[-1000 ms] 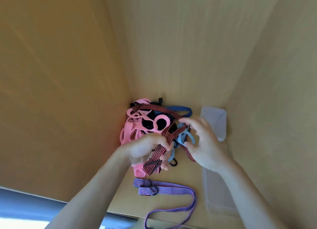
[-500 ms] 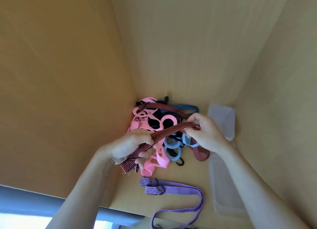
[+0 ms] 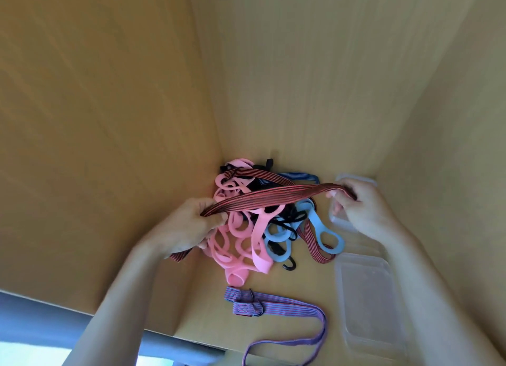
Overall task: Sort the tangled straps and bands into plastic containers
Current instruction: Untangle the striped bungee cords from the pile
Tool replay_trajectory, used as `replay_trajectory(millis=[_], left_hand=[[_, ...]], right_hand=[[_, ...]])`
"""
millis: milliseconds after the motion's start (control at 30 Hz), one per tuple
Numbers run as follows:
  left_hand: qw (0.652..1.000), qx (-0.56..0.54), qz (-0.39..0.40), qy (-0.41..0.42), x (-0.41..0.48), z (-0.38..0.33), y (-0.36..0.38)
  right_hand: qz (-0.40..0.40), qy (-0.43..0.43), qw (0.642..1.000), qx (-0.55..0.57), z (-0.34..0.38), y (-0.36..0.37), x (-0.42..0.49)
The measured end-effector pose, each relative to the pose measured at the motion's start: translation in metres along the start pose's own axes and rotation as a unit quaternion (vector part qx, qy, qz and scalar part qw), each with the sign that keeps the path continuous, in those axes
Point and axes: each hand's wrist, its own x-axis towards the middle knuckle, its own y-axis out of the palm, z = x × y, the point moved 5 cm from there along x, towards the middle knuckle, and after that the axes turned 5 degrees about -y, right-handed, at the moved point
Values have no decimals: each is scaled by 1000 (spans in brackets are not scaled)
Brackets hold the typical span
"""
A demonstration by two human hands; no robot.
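Note:
A red-and-black striped strap (image 3: 268, 197) stretches between my two hands above the tangle. My left hand (image 3: 189, 226) grips its left part, with the strap's end hanging below the palm. My right hand (image 3: 361, 209) pinches its right part over the far clear container (image 3: 356, 179). Under the strap lies a heap of pink bands (image 3: 241, 242), blue bands (image 3: 320, 228) and black hooks (image 3: 289, 264) in the back left corner. A second clear plastic container (image 3: 367, 297) lies at the right, near me.
A purple striped strap (image 3: 276, 308) with a buckle lies on the wooden floor near the front edge. Wooden walls (image 3: 109, 119) close in on the left, back and right. A blue striped strap (image 3: 298, 176) shows behind the heap.
My hands have drawn apart, stretching the red-and-black strap out longer. My right hand has moved right to the far container, and the strap has lifted higher off the heap.

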Motion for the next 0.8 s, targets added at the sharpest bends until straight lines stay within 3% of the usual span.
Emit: replay_trajectory(millis=[67, 133, 200, 267, 333, 433, 500, 633, 800], left_hand=[[999, -19, -31, -15, 5, 4, 6], [993, -108, -31, -26, 9, 5, 19], [972, -232, -23, -43, 13, 7, 36], [941, -330, -14, -72, 14, 9, 53], [908, -407, 12, -102, 14, 10, 68], [880, -455, 69, -113, 12, 5, 87], [878, -459, 105, -89, 10, 0, 98], [893, -427, 138, -18, 9, -9, 111], [909, -399, 121, 13, 15, -10, 112]], right_hand=[[-9, 37, 982, 183, 4, 7, 0], [4, 86, 931, 355, 11, 21, -4], [36, 112, 887, 446, 21, 35, -10], [52, 116, 878, 462, 32, 47, -17], [40, 111, 911, 396, 44, 56, -24], [-17, 21, 995, 91, 66, 65, -34], [-39, -40, 996, -69, 79, 73, -41], [-21, -49, 971, -233, 91, 89, -48], [30, -102, 944, -311, 104, 112, -60]])
